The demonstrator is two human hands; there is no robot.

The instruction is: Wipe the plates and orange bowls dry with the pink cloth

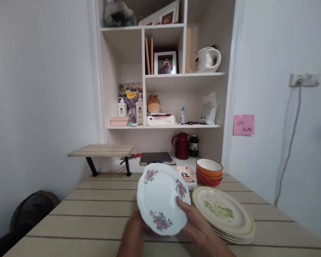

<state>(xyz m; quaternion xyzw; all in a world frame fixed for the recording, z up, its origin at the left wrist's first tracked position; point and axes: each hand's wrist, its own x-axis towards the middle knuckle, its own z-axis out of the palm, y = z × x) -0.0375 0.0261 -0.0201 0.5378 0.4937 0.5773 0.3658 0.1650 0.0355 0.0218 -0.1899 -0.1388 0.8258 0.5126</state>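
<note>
A white plate (162, 196) with a scalloped rim and sprays of pink flowers is tilted up toward me above the table. My right hand (196, 225) grips its lower right edge, thumb on the face and fingers behind. My left hand (135, 228) is at the plate's lower left edge, smeared by motion. Its fingers are hidden behind the plate, so I cannot tell whether it touches it. To the right lies a stack of larger cream plates (222, 210) with a yellow rim and a green pattern.
Behind the cream plates stand stacked orange and red bowls (209, 173) and small dishes (186, 172) with a pink pattern. A raised wooden stand (101, 150) is at the back left of the slatted table (96, 214). A red jug (182, 146) and a closed laptop (156, 157) sit beneath the shelves.
</note>
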